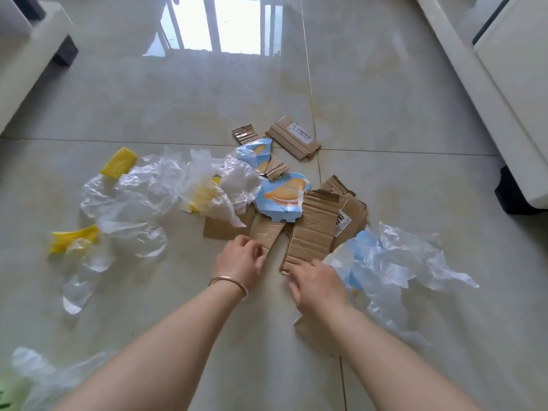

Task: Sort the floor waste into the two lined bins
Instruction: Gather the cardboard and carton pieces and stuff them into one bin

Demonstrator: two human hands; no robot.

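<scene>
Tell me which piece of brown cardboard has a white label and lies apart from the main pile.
The flat cardboard piece farthest from the hands, beyond the floor joint. The other labelled piece lies within the pile.

Glossy pale tiled floor (385, 99), daylight bouncing off it.
A bright window reflection (219, 25) gleams at the far end, thin grout lines (310, 84) cross the tiles, a white sofa on dark feet (32, 51) sits far left, and white furniture on a dark foot (510, 114) lines the right.
</scene>
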